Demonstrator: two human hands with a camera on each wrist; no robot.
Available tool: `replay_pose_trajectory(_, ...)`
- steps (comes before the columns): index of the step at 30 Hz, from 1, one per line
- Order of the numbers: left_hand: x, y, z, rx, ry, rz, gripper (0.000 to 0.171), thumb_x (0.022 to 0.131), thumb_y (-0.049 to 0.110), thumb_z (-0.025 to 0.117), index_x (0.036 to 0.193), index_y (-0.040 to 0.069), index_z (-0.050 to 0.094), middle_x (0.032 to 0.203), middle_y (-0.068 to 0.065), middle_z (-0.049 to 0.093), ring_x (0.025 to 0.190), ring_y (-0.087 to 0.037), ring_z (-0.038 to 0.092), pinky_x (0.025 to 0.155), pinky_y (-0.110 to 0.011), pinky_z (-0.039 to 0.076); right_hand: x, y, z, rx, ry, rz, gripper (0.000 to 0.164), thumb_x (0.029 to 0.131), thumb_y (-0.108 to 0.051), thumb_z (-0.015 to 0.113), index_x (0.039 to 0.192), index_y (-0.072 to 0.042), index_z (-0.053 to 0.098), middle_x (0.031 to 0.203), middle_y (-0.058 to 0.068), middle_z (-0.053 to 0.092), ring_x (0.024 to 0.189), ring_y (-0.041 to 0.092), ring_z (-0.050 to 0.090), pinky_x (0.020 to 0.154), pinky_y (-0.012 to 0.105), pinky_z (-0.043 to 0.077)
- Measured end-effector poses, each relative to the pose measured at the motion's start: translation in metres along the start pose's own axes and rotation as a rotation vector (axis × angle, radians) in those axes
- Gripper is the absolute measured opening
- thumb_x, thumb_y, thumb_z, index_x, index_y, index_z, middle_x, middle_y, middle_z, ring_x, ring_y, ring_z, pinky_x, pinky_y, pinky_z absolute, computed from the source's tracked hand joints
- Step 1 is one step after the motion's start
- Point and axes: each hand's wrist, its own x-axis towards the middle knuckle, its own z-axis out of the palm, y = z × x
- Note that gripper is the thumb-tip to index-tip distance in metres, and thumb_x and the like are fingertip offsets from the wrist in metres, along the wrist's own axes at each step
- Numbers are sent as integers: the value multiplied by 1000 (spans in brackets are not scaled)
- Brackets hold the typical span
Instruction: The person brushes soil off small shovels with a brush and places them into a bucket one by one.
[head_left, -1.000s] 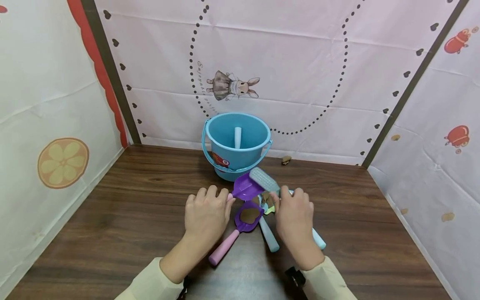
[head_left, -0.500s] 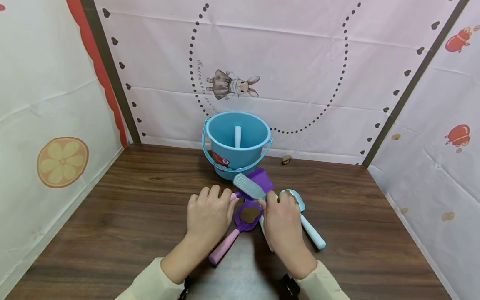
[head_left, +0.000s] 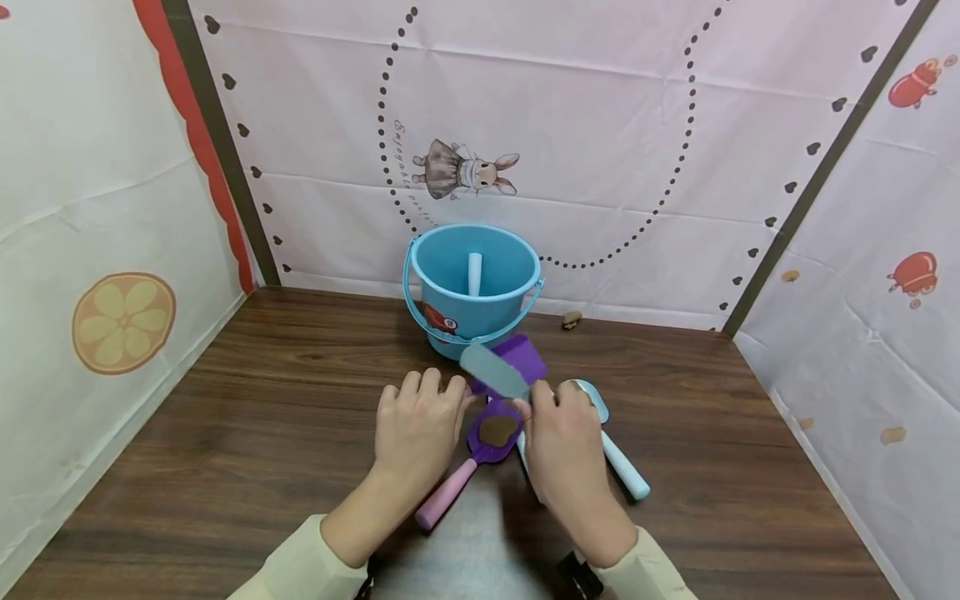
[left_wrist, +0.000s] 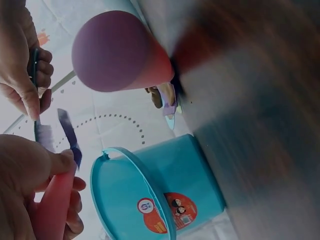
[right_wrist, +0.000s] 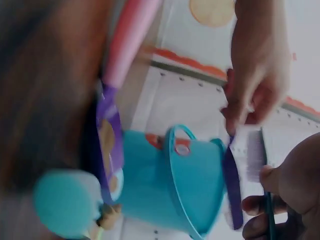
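Observation:
My left hand (head_left: 420, 425) grips the pink handle (left_wrist: 56, 205) of a purple toy shovel (head_left: 521, 356), raised above the table in front of the bucket. My right hand (head_left: 564, 450) holds a grey-green brush (head_left: 491, 371) by its handle. The brush head lies across the view of the shovel, and its pale bristles (right_wrist: 256, 152) face the purple blade; whether they touch I cannot tell. Below, a second purple shovel (head_left: 495, 432) with a pink handle lies on the table, a brown piece on its blade. A light blue shovel (head_left: 626, 467) lies right of my right hand.
A blue bucket (head_left: 480, 321) stands behind the tools, its hanging handle at the front and a pale blue handle (head_left: 475, 275) upright inside. A small brown lump (head_left: 572, 320) lies near the back wall. Another pale blue handle (head_left: 522, 450) is partly hidden beneath my right hand.
My right hand has moved left with the brush, carrying its head across the held shovel. That shovel's blade has turned and shifted right. The light blue shovel has come into fuller view.

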Motion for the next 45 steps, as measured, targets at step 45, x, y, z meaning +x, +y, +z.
replay_pose_trajectory(45, 0, -2, -6, 2, -41, 20, 32, 89, 40, 77, 85, 11, 65, 74, -10, 59, 65, -28, 57, 50, -35, 34, 8, 24, -1, -65, 61, 175, 33, 102, -32, 59, 87, -3, 51, 72, 14, 46, 62, 35, 48, 54, 46, 38)
